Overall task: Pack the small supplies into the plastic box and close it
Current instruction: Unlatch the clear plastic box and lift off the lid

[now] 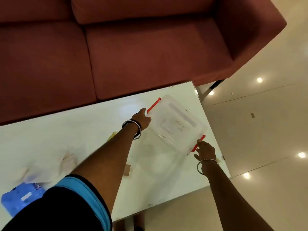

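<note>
A clear plastic lid [176, 124] with two red clips is held tilted over the right part of the white table [66, 130]. My left hand [141, 120] grips its left edge just below the far red clip [153, 105]. My right hand [205, 150] holds the near red clip [198, 143] at its lower right corner. Beneath the lid a blurred clear plastic box [156, 160] shows faintly on the table. On the table's left lie pale packets [68, 161] and a blue pack [21, 197]. A small brown piece [127, 170] and a yellowish item [112, 135] lie beside my left arm.
A dark red sofa [133, 47] stands right behind the table's far edge. Glossy cream floor [266, 130] lies to the right of the table and in front of it. The table's right edge [215, 130] runs close to my right hand.
</note>
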Available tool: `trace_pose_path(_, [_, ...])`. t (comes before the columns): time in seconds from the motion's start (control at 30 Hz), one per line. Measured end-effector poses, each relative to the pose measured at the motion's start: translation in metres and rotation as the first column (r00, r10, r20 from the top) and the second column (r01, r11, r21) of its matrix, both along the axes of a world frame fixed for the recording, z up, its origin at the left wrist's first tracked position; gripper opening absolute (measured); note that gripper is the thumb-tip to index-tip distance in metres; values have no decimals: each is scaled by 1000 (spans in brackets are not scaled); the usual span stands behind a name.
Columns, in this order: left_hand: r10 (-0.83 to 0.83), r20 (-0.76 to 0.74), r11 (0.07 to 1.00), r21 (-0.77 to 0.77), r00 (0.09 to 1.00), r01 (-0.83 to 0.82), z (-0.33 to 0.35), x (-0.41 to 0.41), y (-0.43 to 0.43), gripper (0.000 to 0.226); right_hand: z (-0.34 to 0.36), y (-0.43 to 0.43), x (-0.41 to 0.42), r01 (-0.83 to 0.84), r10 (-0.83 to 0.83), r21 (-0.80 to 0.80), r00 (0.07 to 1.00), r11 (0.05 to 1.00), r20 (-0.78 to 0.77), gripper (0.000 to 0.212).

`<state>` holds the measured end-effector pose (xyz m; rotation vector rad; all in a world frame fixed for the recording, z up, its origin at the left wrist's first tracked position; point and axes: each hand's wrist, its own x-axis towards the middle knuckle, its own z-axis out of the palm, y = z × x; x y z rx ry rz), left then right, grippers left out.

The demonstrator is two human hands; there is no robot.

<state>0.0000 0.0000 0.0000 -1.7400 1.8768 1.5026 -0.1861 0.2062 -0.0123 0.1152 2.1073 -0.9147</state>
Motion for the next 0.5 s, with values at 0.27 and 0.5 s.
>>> trace_pose_path(0.27, [269, -144, 958, 142, 952, -249, -7, -2, 7, 45, -11, -1, 3, -30, 25, -33, 989, 999, -146, 27])
trace_pose_path(0.5, [451, -265, 861, 381, 853, -337, 9, 56, 50, 24, -4, 37, 21, 86, -104, -129, 985, 988, -141, 20])
